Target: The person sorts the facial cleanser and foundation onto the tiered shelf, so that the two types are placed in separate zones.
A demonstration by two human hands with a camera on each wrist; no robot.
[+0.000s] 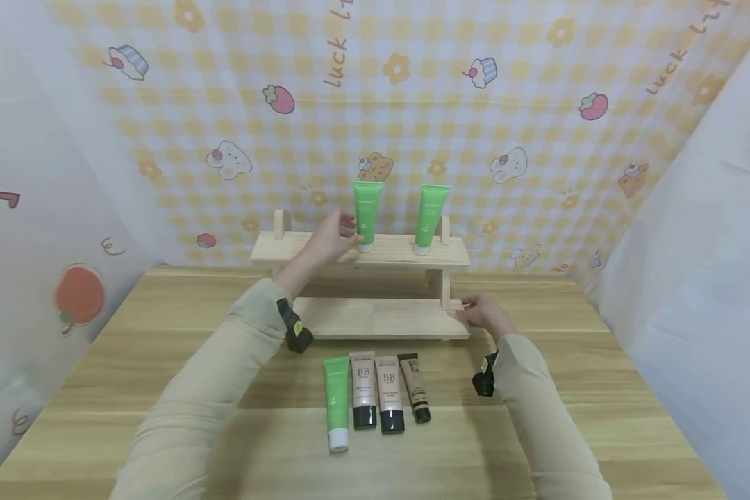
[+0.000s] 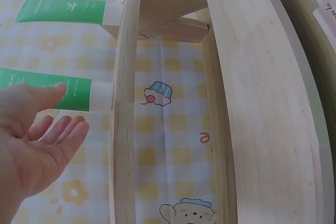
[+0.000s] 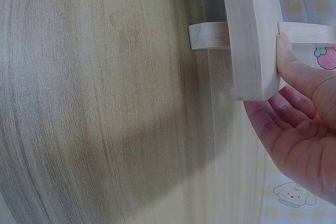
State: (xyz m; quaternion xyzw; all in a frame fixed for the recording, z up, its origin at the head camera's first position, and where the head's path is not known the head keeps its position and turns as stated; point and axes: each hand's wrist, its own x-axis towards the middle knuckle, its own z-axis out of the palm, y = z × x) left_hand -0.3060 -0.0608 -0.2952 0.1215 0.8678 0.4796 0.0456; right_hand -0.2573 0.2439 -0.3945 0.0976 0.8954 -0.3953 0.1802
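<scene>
Two green squeeze tubes stand cap-down on the upper board (image 1: 395, 255) of a two-tier wooden shelf. My left hand (image 1: 332, 239) is at the left green tube (image 1: 367, 215), its thumb overlapping the tube and its other fingers loosely bent and spread apart in the left wrist view. The right green tube (image 1: 431, 219) stands a short way off, leaning slightly. At the shelf's right end, my right hand (image 1: 484, 314) grips the lower board (image 1: 375, 319), thumb on top and fingers beneath, as the right wrist view (image 3: 302, 114) also shows.
In front of the shelf lie a third green tube (image 1: 337, 399), two pink BB cream tubes (image 1: 364, 389) (image 1: 389, 392) and a slim beige tube (image 1: 414, 385) with a black cap. A checked cloth (image 1: 375, 104) hangs behind the wooden table (image 1: 556, 347).
</scene>
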